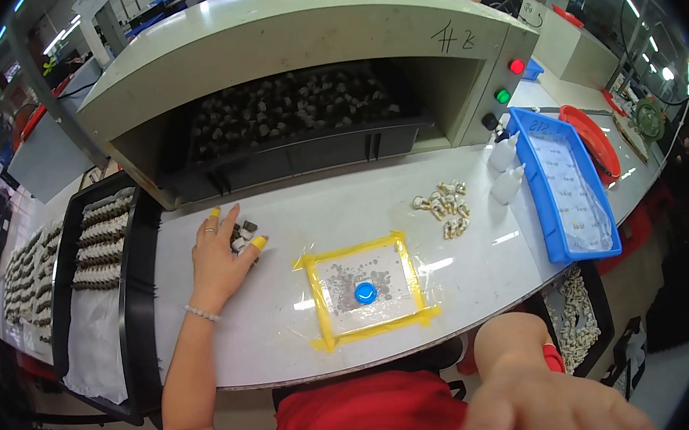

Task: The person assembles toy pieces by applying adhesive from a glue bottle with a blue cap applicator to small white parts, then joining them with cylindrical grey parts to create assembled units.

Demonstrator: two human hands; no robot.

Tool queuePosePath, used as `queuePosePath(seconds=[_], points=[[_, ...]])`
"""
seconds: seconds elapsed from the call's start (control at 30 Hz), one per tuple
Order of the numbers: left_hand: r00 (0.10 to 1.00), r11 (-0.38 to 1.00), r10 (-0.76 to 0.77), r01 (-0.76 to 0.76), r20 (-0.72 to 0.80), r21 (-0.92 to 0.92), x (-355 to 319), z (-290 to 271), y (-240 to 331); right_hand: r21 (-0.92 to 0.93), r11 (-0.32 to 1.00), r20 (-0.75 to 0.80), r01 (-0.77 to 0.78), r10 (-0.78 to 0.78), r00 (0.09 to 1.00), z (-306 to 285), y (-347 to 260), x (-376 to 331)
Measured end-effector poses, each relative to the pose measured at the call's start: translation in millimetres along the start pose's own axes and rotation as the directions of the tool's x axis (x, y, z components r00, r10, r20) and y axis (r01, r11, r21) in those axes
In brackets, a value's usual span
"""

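Note:
My left hand [221, 250] lies on the white worktop, fingers spread, with yellow covers on some fingertips. Between its thumb and fingers sits a small pile of grey and white pieces [241, 235]. Close to the camera at the lower right, my right hand [550, 406] is raised and blurred; its fingertips run out of the picture, so what it may hold is hidden. In the middle, yellow tape [315, 299] frames a pale square sheet [382, 265] spotted with grey marks. A round blue cap-like piece [365, 293] rests on that sheet.
Gold-and-white small parts [444, 202] lie at the right, near two white squeeze bottles [508, 185] and a blue tray [605, 237]. A black tray [111, 342] with rows of pieces stands left. Behind, a beige open-fronted housing [296, 35] holds a black bin [314, 154] of pieces.

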State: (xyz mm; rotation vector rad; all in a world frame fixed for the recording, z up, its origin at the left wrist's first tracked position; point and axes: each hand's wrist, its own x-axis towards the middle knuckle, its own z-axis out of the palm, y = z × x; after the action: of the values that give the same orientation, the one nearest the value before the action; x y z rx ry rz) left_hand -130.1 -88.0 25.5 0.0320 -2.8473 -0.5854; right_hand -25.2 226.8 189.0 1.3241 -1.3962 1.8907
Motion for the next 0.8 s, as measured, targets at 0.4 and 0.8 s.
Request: queuePosePath(seconds=[0.4, 0.8], points=[[0.999, 0.990, 0.013, -0.019, 0.046, 0.137, -23.4, 6.3, 1.0, -0.112, 0.654, 0.112, 0.748, -0.740, 0.663, 3.6, -18.8, -11.1], [0.978, 0.994, 0.111, -0.106, -0.178, 0.034, -158.3, -27.2, -20.3, -0.855, 0.357, -0.219, -0.375, 0.406, 0.887, -87.2, 45.0, -170.1]])
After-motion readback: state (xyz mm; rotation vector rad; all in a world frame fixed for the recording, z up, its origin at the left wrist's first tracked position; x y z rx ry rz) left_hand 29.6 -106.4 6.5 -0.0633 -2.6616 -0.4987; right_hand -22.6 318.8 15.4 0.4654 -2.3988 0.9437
